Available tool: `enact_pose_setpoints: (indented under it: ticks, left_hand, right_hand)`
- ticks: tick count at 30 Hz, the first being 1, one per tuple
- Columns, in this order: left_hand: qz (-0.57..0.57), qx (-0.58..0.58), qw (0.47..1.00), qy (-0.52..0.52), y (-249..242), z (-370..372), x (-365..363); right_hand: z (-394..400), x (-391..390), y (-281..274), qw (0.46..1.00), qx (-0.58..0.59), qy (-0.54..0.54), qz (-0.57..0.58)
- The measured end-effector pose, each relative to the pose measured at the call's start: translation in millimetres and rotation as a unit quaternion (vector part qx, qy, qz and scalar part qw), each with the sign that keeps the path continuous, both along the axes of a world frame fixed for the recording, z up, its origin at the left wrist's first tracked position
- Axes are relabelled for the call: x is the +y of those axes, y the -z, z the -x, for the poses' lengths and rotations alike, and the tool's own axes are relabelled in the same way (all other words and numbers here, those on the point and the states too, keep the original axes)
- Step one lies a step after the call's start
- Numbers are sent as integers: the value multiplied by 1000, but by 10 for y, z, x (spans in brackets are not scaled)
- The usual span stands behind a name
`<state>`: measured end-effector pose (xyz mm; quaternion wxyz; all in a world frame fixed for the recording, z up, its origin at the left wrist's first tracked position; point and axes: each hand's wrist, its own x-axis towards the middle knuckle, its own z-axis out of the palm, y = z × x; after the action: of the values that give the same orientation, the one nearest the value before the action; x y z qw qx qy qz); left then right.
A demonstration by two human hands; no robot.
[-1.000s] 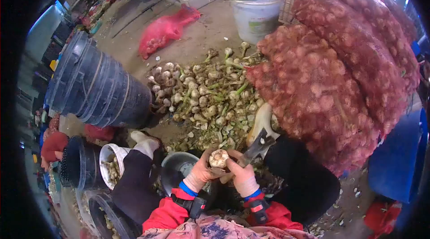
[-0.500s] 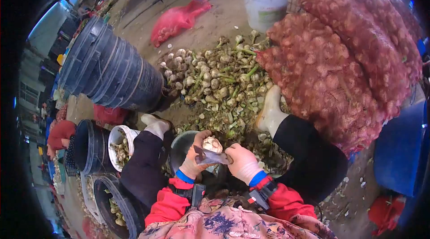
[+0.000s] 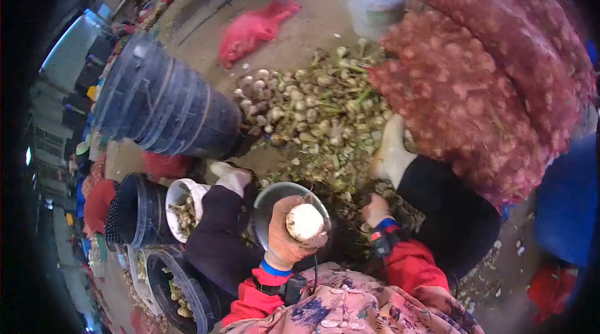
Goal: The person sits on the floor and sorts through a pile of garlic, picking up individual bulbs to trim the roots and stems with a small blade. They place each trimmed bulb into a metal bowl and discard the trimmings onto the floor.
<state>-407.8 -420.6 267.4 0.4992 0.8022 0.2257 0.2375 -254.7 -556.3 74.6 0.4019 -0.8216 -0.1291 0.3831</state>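
My left hand point(image 3: 281, 243), in an orange and pale glove, is closed round a garlic bulb point(image 3: 305, 221) whose bare white face is turned up. It is over a grey-green basin point(image 3: 261, 199) between my legs. My right hand point(image 3: 376, 210) is lower and to the right, over garlic scraps point(image 3: 344, 190). Its fingers look curled, but what they hold is hidden and blurred. Ahead of my hands lies a pile of garlic bulbs point(image 3: 306, 106) with stalks on the ground.
Red mesh sacks of garlic point(image 3: 462, 96) lean on the right, with a blue container point(image 3: 565, 202) below. Stacked dark buckets point(image 3: 169, 99) tilt at left. A white bucket point(image 3: 181, 206) and a dark bucket point(image 3: 169, 296) hold garlic. A pink bag point(image 3: 256, 30) lies farther off.
My hands have come apart. The left turned the bulb's white face up over the basin; the right moved away to the right and down. The dark blade between them is out of sight.
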Motion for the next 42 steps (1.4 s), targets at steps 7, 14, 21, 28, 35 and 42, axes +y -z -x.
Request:
enact_pose_setpoints:
  ticks: [7,14,21,28,35,42]
  left_hand:
    - [412,-225,880,-76,304,-40,293]
    - [547,-250,798,-38,707,12,207]
    - [646,-253,716,-75,638,-50,232]
    - [293,141,943,-69,2489,977,751]
    - [-167,279,942,-81,1248,-645,731]
    - [-274,415,863,90,2140,-2149,1167]
  right_hand:
    - [360,214,-743,940,-192,63,-275]
    - [454,348,-971,929,-189,-7,-317]
    - [332,224,56,991,106,79,-12]
    - [218,223,23,962,144,192,-132]
    - [108,329,-278,931,163,250,-208]
    - [30,442,-431,902,237,285,-223]
